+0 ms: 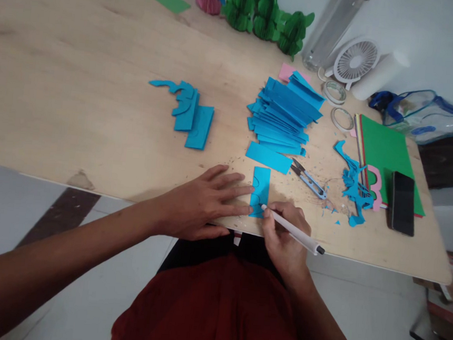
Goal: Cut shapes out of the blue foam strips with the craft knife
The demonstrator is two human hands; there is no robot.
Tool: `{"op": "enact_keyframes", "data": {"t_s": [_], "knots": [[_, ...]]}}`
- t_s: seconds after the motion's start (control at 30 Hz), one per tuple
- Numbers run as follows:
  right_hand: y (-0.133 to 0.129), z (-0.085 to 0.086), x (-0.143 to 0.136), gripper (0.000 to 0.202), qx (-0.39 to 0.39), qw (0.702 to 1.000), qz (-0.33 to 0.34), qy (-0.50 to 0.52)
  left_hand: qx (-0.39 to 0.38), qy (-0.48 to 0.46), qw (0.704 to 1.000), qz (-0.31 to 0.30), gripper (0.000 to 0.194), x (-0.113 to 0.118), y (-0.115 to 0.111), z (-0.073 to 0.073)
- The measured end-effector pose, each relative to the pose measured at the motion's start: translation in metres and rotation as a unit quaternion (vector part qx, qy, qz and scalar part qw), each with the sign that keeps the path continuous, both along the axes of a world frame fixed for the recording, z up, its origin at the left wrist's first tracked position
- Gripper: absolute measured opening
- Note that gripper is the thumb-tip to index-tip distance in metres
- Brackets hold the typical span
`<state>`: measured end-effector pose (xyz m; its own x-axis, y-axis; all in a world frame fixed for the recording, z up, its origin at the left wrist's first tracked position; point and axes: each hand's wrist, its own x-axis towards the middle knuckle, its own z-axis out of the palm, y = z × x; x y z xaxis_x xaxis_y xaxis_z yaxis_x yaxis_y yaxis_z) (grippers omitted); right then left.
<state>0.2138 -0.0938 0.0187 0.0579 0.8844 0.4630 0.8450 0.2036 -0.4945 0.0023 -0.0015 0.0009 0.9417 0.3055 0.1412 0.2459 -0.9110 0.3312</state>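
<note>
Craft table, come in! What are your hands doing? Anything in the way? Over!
Left hand spread, fingertips touching blue strip. Right hand gripping white pen, tip at strip. Snips nearby, clear of both hands.

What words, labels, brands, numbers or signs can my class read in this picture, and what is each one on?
No words, labels or brands are readable.
"3": the shape of the pink cut-out, though it may not be meant as a number.
The blue strip bears drawn curves, no legible letters.
Any print on the pen, phone or clear pouch is too small or blurred.
</note>
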Motion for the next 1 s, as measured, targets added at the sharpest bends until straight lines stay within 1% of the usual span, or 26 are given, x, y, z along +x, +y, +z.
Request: {"op": "enact_keyframes", "data": {"t_s": [0.63, 0.93, 1.0], "knots": [[-0.0034, -0.0011, -0.0055, 0.010, -0.022, 1.000, 0.014, 0.014, 0.000, 0.002, 1.000, -0.001, 0.052, -0.0006, -0.0007, -0.0005], [-0.0041, -0.0019, -0.0084, 0.010, -0.029, 0.999, 0.012, 0.026, 0.002, 0.002, 1.000, 0.001, 0.053, 0.0000, -0.0006, -0.0018], [-0.0045, -0.0027, -0.0065, 0.009, -0.034, 0.999, 0.005, 0.043, 0.003, 0.002, 1.000, 0.000, 0.053, 0.0001, -0.0003, -0.0015]]}}
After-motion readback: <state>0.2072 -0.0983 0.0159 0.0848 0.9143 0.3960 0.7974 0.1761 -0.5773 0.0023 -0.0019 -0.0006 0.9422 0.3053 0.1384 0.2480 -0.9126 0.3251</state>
